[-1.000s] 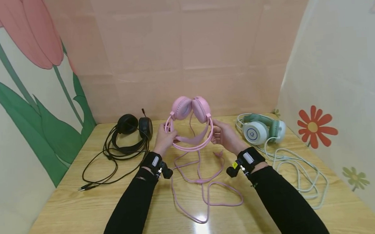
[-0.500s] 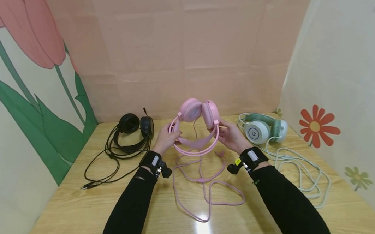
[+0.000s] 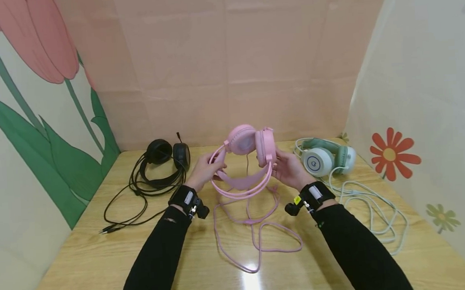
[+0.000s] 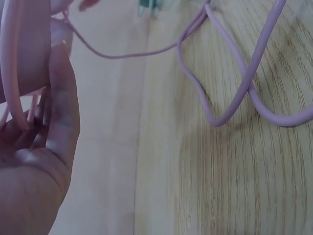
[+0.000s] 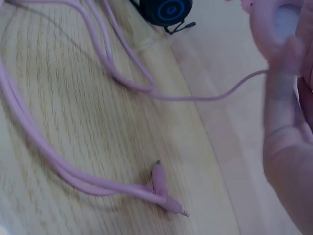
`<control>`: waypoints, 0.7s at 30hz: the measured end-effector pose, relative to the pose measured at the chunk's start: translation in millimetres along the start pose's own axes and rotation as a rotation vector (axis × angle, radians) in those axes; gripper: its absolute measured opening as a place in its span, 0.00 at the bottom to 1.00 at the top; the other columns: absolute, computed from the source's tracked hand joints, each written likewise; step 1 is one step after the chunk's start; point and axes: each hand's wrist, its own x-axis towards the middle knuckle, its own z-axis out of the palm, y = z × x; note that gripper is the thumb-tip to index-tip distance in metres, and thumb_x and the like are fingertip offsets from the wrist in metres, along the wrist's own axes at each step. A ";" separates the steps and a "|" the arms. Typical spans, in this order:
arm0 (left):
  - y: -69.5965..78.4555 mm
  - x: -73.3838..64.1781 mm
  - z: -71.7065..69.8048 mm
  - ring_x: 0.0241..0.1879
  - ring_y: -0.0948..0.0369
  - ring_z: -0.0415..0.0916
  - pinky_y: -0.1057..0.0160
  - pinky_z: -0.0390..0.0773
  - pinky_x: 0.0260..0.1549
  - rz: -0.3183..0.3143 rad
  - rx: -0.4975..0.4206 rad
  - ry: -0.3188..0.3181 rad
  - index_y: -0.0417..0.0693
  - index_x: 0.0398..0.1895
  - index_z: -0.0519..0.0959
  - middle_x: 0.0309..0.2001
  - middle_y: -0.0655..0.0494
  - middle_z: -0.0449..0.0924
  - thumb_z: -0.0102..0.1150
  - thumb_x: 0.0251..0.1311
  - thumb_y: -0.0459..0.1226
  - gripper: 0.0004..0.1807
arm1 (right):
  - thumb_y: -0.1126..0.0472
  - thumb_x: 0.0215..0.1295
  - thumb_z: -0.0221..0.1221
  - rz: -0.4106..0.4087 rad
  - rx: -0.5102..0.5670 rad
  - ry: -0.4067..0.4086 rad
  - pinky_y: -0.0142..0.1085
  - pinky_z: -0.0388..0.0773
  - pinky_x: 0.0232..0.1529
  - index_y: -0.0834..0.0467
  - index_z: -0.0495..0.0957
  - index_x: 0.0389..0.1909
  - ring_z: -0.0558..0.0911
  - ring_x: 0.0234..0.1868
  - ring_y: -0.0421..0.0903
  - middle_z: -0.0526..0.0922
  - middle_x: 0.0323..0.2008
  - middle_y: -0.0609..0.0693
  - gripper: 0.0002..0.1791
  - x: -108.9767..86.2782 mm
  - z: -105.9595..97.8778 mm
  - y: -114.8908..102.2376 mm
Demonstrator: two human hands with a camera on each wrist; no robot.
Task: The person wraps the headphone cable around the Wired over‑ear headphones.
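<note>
Pink headphones (image 3: 270, 146) are held up over the middle of the table, ear cups away from me and headband curving toward me. My left hand (image 3: 207, 169) grips the band on its left side; the left wrist view shows the hand's thumb and fingers around the pink band (image 4: 11, 68). On the other side, my right hand (image 3: 291, 170) holds the headphones where the right ear cup meets the band. In the right wrist view its thumb (image 5: 288, 63) lies against the ear cup. A pink cable (image 3: 277, 250) runs down and loops on the wood.
Black headphones (image 3: 182, 156) with a microphone and coiled cable lie on the left of the table (image 3: 85, 271). Green and white headphones (image 3: 316, 162) with a pale cable (image 3: 379, 233) lie on the right. Pink plugs (image 5: 168, 200) rest on the wood. A pinkish backdrop (image 3: 229, 75) stands behind.
The pink headphones have shifted a little to the right and down, and turned slightly, with both hands still holding them. The other headphones stay in place.
</note>
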 end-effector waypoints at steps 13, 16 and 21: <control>5.8 -2.4 -4.8 0.33 0.56 0.80 0.54 0.80 0.37 -0.050 0.017 -0.107 0.38 0.59 0.70 0.42 0.40 0.79 0.50 0.60 0.32 0.22 | 0.56 0.74 0.43 0.009 0.122 -0.173 0.39 0.75 0.45 0.56 0.74 0.48 0.77 0.36 0.45 0.76 0.36 0.50 0.13 -8.2 -5.1 -6.6; 6.0 -3.1 -5.9 0.37 0.54 0.79 0.53 0.80 0.39 -0.067 0.004 -0.116 0.39 0.62 0.67 0.44 0.40 0.78 0.50 0.60 0.31 0.24 | 0.57 0.74 0.43 0.009 0.107 -0.164 0.39 0.75 0.46 0.57 0.74 0.46 0.77 0.35 0.45 0.75 0.36 0.50 0.13 -10.7 -5.0 -7.2; 5.2 -2.1 -6.5 0.40 0.55 0.75 0.55 0.79 0.41 -0.115 -0.027 -0.125 0.41 0.65 0.63 0.49 0.42 0.73 0.51 0.58 0.29 0.29 | 0.60 0.75 0.41 -0.028 0.123 -0.188 0.41 0.74 0.53 0.59 0.75 0.49 0.80 0.40 0.47 0.78 0.39 0.53 0.15 -12.6 -2.1 -7.4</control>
